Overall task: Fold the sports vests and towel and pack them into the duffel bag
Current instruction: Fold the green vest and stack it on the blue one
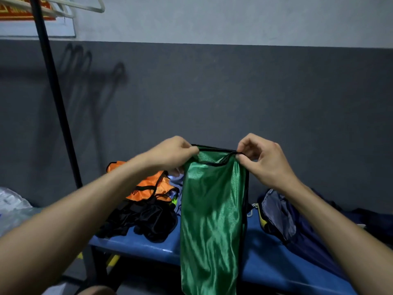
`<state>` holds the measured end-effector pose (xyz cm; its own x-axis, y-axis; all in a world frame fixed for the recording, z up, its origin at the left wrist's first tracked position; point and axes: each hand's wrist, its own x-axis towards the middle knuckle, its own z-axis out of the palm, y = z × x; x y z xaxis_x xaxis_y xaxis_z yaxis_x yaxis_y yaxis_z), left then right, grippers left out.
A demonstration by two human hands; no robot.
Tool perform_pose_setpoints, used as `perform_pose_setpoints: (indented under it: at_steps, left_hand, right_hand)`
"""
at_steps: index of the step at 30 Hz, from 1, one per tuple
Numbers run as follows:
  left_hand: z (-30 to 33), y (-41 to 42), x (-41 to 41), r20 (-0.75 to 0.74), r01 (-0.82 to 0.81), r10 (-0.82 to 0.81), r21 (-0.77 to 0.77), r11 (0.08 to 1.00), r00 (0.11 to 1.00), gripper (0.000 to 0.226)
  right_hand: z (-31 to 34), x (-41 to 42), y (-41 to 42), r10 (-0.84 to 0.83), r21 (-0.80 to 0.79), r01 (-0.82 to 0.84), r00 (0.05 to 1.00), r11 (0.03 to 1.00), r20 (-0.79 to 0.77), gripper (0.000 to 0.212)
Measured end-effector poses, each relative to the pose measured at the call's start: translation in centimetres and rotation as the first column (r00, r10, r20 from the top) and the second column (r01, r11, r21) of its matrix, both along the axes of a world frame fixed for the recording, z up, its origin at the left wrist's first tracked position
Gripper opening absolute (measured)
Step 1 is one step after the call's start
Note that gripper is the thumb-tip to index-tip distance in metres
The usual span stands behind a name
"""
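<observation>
At centre frame we hold the green vest (212, 209) up over the blue desk (265, 258), its long axis hanging straight down. Our left hand (173, 153) and right hand (262, 159) each pinch its black-trimmed top edge. At right, the dark bag (285, 218) gapes open; we cannot tell its contents. Orange vests (148, 186) and black clothes (146, 220) lie heaped at left on the desk.

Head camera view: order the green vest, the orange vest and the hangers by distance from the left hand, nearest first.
1. Green vest: pinched at its top edge by the left hand.
2. Orange vest: on the bench, below-left.
3. Hangers: far upper left, on the rack.
</observation>
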<state>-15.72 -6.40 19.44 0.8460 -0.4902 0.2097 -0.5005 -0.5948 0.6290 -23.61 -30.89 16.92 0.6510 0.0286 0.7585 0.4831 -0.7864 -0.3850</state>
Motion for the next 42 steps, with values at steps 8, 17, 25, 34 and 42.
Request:
perform_pose_setpoints:
  at_steps: [8,17,25,34,42]
  left_hand:
    - [1.2,1.6,-0.6,-0.186,0.153,-0.109,0.241,0.958,0.976,0.03]
    - [-4.3,2.6,-3.7,0.209,0.293,-0.379,0.349,0.89,0.901,0.016]
    - [-8.0,1.7,-3.5,0.538,0.201,-0.339,0.3,0.933,0.772,0.033]
    - [-8.8,0.8,-2.3,0.536,0.134,-0.291,0.313,0.94,0.792,0.028]
    - [-6.0,2.5,0.2,0.547,0.112,-0.261,0.292,0.95,0.796,0.022]
  right_hand:
    - [-2.4,-0.1,-0.5,0.015,-0.151,-0.014,1.0,0.988,0.0,0.026]
    - [-2.7,0.6,0.4,0.074,-0.178,-0.072,0.997,0.981,0.005,0.028]
    - [-2.2,0.8,0.9,0.077,-0.201,-0.075,0.997,0.977,0.003,0.028]
    - [-1.9,1.1,1.1,0.089,-0.187,-0.084,0.996,0.979,0.019,0.023]
    - [-2.8,1.0,-0.4,0.061,-0.194,-0.065,0.998,0.979,-0.025,0.03]
